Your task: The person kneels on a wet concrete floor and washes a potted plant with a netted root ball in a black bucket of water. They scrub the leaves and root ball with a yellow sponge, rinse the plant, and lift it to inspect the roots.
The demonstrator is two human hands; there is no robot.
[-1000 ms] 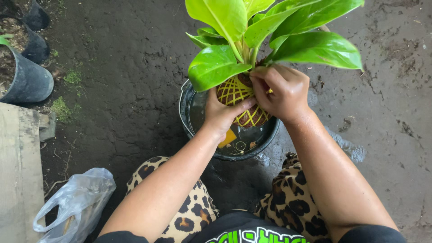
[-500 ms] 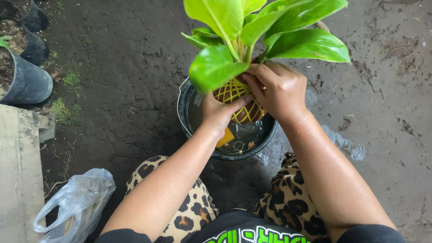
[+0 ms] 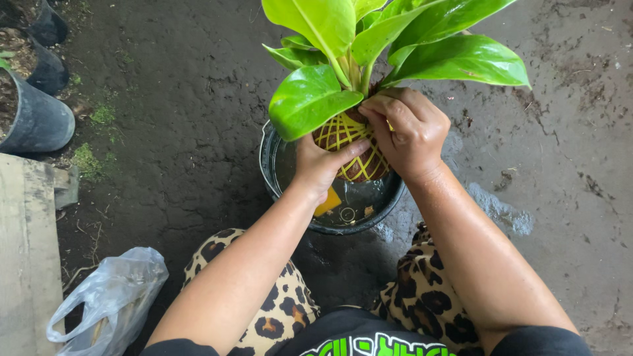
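Both hands [image 3: 320,165] [image 3: 405,132] clasp string-wrapped root ball [image 3: 349,148] over bucket [image 3: 277,178]; leaves [image 3: 306,99] overhang.

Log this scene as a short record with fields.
left hand: cups the side of the root ball
right hand: grips the top of the root ball, fingers at the yellow string
plant: large green leaves, upright
basin: dark, under the ball, holds water
ground: wet concrete
nearby: plastic bag, black pots
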